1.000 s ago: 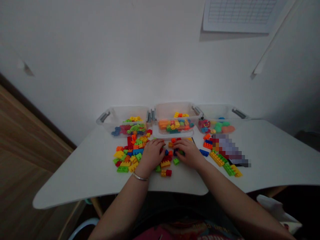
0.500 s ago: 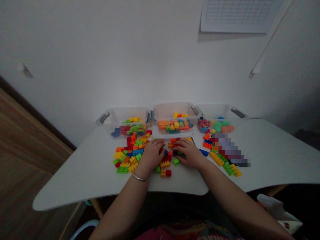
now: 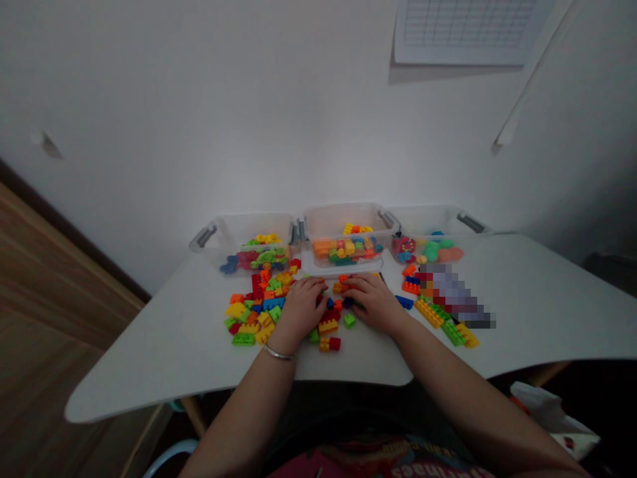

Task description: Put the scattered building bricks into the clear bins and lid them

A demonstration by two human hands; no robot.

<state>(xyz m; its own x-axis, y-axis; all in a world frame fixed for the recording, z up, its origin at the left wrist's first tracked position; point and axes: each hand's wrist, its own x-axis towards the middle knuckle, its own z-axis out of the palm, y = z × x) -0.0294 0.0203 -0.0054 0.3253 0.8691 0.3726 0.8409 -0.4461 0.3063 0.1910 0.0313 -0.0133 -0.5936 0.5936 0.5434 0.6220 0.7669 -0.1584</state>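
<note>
Toy building bricks in red, yellow, green, orange and blue lie scattered over the table; a pile of bricks [image 3: 256, 312] spreads to the left of my hands. My left hand [image 3: 302, 304] lies palm down over the right side of this pile, fingers stretched forward and slightly bent. Across a narrow gap, my right hand [image 3: 372, 300] rests palm down with its fingers apart over more bricks. What lies beneath both palms is hidden. Between the hands are a yellow brick [image 3: 328, 326] and a small green brick [image 3: 349, 320].
Three clear bins stand along the wall: a left bin [image 3: 213, 262], a middle bin [image 3: 308, 229] and a right bin [image 3: 423, 229], all holding colourful toys. A row of joined bricks [image 3: 452, 332] lies on the right of the white table [image 3: 149, 352], beside a blurred-out item [image 3: 455, 295].
The camera view has shifted slightly. Both hands stay in nearly the same place over the bricks, with the right fingers moved only a little.
</note>
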